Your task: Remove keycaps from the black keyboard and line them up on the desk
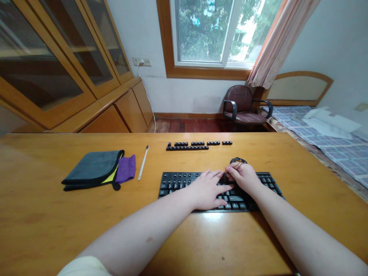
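A black keyboard point(236, 199) lies on the wooden table in front of me. In its upper left rows, small sockets show where keycaps are off. My left hand point(209, 189) rests flat over the middle of the keyboard with its fingers spread. Just right of those fingertips, my right hand point(243, 177) is closed in a pinch at the keyboard's upper rows. Whatever sits between its fingertips is hidden. Behind that hand shows a coiled black cable point(238, 159). Beyond the keyboard, loose black keycaps point(187, 148) stand in two rows.
Left of the keyboard lie a white toothbrush point(143, 165), a small purple cloth point(126, 169) and a folded grey cloth point(93, 168) with black edging. Past the table point(184, 245) stand a brown armchair point(241, 100), a bed point(324, 126) and a glass-door cabinet point(86, 100).
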Demonstrator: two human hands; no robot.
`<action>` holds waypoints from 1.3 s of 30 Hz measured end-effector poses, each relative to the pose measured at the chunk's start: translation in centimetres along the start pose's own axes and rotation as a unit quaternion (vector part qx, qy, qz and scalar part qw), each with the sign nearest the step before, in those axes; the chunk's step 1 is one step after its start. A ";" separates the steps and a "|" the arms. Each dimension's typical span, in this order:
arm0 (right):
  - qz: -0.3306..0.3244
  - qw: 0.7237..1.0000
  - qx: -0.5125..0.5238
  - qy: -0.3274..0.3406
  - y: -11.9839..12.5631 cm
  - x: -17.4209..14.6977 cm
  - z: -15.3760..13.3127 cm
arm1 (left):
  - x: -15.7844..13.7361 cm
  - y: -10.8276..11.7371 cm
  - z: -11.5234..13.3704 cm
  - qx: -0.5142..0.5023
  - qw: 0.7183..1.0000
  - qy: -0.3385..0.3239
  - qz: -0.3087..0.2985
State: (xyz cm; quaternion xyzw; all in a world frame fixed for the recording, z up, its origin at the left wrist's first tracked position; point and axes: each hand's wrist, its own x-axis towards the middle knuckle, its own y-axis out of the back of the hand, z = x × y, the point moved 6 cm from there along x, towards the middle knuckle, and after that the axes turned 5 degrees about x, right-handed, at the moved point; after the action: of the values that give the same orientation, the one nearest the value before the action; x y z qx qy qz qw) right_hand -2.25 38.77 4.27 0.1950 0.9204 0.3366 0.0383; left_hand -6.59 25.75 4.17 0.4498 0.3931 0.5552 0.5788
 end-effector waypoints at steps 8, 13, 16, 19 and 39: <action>-0.021 0.980 -0.131 0.149 -0.5 -0.8 -1.9 | 0.0 -0.1 0.1 0.009 1.000 -0.009 0.007; -0.018 0.952 -0.210 0.222 -0.6 -1.3 -2.4 | 0.1 -0.4 0.1 0.019 1.000 -0.011 -0.005; 0.032 0.942 -0.198 0.270 -0.5 -1.8 -2.8 | 0.1 -0.5 0.1 0.031 0.999 -0.006 -0.016; 0.117 0.956 -0.107 0.246 0.5 -2.1 -2.8 | 0.0 -0.5 0.2 0.036 0.999 -0.006 -0.011; 0.069 0.965 0.162 0.193 0.2 -1.0 -1.6 | -0.1 1.6 -2.5 -0.197 0.951 0.155 0.181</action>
State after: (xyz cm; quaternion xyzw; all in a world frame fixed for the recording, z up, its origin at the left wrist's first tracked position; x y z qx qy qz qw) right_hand -1.60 37.53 5.59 0.1928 0.9368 0.2165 -0.1958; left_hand -9.46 25.83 4.92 0.2989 0.2732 0.7799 0.4774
